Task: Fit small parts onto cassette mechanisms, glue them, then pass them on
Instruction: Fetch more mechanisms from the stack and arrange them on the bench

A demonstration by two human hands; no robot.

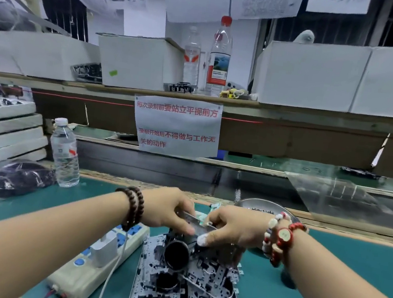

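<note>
two hands meet just below the middle of the frame, over a heap of cassette mechanisms (187, 279) piled on the green mat (323, 276) at lower centre, probably kept close so the next unit is always within reach. the left hand (166, 207) comes in from the lower left, wrist bent down, its fingers and thumb curled round the edge of a thin metal piece (195, 220), seemingly to steady it. the right hand (233, 225) enters from the lower right, knuckles up, fingertips pinched on the same piece's other end; whether a small part sits between those fingers is too small to tell. both grips are narrow and holding. the piece sits at the top of the pile, just above a dark round motor can (177, 254). a metal dish (261, 205), perhaps of small parts, lies just beyond the right hand, handy for picking. a power strip (100, 260) lies left of the pile, and a water bottle (65, 152) stands at mid left.
</note>
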